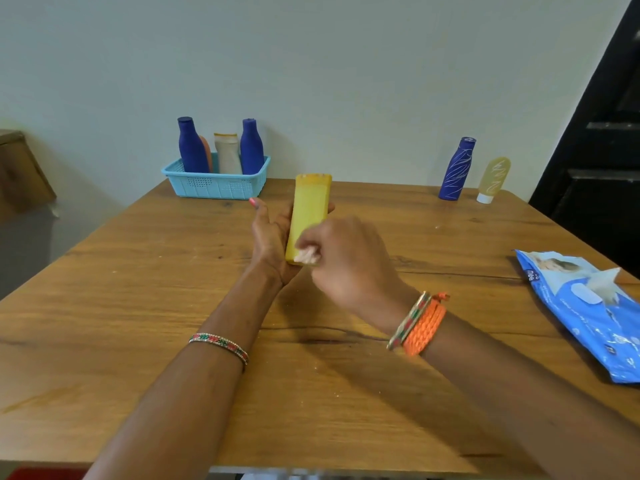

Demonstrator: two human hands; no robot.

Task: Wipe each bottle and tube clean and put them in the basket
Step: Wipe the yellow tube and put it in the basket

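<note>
A yellow bottle (309,209) lies along my left hand (268,237), which grips it from below, cap end pointing away. My right hand (349,261) pinches a white wipe (307,256) against the bottle's near end. At the back left, a light blue basket (214,185) holds two blue bottles (191,147), a white bottle (228,154) and an orange one (206,150). At the back right a blue bottle with white scribbles (457,169) stands upright beside a marked yellow tube (493,178) on its white cap.
A blue pack of wet wipes (585,313) lies open at the right edge of the wooden table (138,306), a wipe sticking out. A brown box (20,171) sits off the table at left. A dark doorway (602,133) is at right.
</note>
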